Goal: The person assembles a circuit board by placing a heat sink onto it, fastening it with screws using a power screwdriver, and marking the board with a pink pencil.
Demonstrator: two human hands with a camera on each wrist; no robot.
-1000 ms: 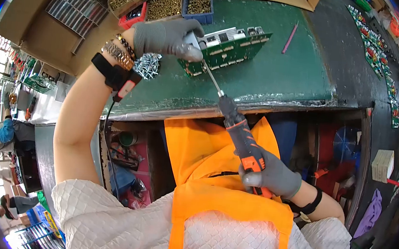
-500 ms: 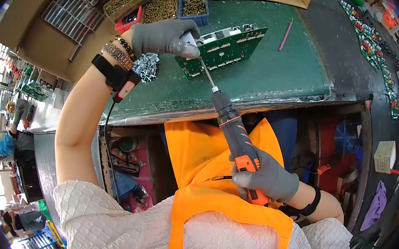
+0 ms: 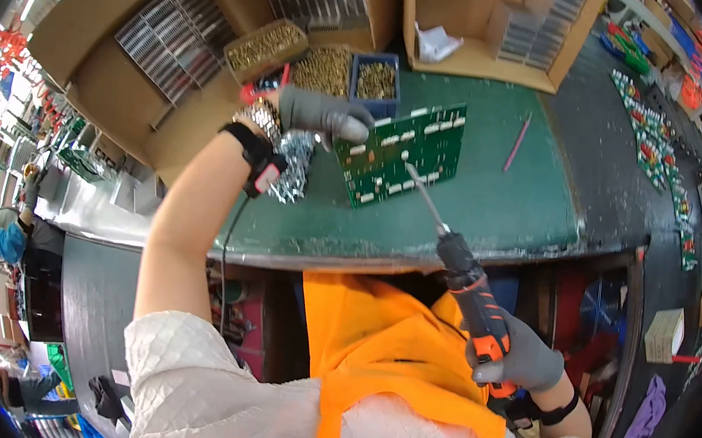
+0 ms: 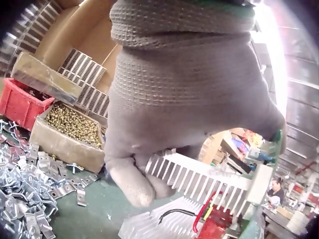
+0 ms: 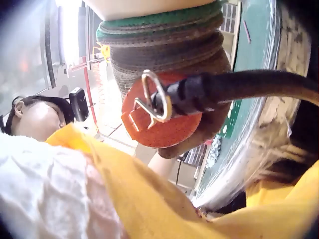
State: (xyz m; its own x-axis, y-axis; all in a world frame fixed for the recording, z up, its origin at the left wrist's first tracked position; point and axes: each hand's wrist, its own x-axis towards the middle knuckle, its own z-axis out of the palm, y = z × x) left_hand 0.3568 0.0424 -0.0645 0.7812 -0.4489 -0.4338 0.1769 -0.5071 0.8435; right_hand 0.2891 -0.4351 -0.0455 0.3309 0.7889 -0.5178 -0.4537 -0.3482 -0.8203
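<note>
In a grey glove, the left hand [image 3: 323, 117] grips the upper left corner of a green circuit board [image 3: 409, 152], which stands tilted on the bench with its solder side toward the body. The left wrist view shows the fingers around a finned heat sink [image 4: 199, 177] on the board's other face, red and black wires beside it. The right hand [image 3: 525, 357], also gloved, holds an orange and black electric screwdriver [image 3: 472, 292]. Its bit points at the middle of the board; whether the tip touches cannot be told. The right wrist view shows the tool's orange end cap [image 5: 174, 129] and cable.
Silver clips [image 3: 292, 170] lie in a pile left of the board. Behind are a blue bin [image 3: 397, 96] and other bins of brass screws. Cardboard boxes [image 3: 520, 76] stand at the back. A pink pen [image 3: 516, 144] lies to the right, with populated boards beyond. Another person is at far left.
The head view has shifted. The board has tilted more upright, showing more of its solder side, and the screwdriver bit has moved from near the left hand toward the board's middle.
</note>
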